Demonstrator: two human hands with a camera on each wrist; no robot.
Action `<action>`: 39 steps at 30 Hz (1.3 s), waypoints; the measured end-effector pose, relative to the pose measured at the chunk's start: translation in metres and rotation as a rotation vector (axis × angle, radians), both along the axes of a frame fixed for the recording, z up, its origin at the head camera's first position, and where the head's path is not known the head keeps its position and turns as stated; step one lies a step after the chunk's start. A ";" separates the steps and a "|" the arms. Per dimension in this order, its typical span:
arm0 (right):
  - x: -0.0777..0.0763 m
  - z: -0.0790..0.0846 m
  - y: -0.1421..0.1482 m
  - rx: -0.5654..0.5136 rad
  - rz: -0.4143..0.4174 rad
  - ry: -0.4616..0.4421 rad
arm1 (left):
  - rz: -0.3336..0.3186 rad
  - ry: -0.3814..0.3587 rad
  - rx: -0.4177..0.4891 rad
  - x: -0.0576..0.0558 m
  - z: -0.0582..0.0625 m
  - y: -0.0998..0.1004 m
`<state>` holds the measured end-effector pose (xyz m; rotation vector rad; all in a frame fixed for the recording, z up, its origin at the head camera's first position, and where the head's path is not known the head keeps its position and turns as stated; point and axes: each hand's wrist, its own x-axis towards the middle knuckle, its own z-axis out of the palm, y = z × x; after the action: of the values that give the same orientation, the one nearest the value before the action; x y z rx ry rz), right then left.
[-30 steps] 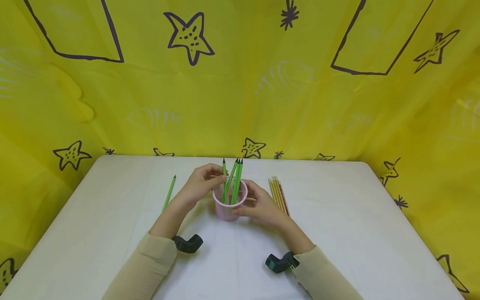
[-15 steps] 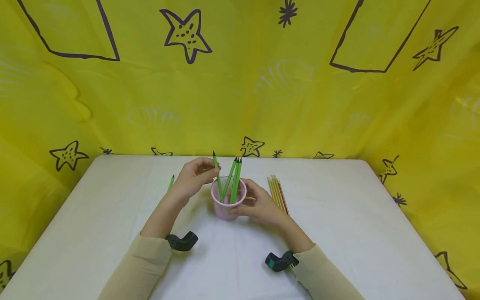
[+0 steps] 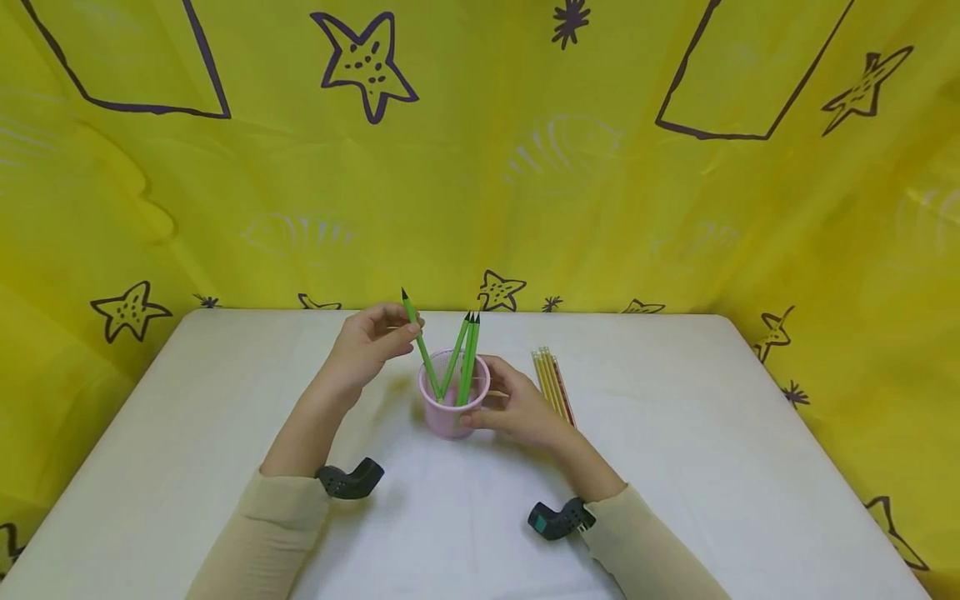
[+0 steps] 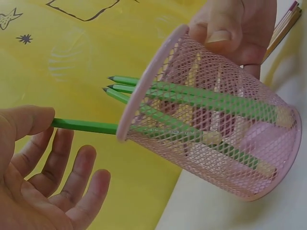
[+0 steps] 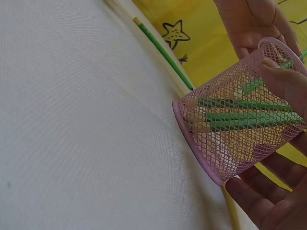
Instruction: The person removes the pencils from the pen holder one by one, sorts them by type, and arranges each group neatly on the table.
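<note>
With left fingers point(image 4: 81, 167) we pinch green pencil point(image 4: 86, 125) high up, good spot: looks light, stiff. With right fingers point(image 5: 247, 195) we hold side of pink cup point(image 3: 447, 421).

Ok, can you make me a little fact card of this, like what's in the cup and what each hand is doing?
Cup: pink, mesh
Right hand: holds the cup
Left hand: pinches one green pencil, its lower end inside the cup
Also in cup: three more green pencils, black tips up
On white table: another green pencil; yellow pencils with a reddish one
Behind: yellow sheet with star drawings
</note>
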<state>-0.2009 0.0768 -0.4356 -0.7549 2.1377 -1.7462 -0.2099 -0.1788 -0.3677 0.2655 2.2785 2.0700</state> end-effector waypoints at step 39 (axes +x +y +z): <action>0.001 -0.002 -0.001 -0.003 -0.003 -0.002 | 0.059 0.081 0.261 0.014 0.032 -0.030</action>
<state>-0.1999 0.0757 -0.4372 -0.7506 2.1367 -1.7519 -0.1958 -0.2089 -0.3357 0.3011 2.0773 2.4312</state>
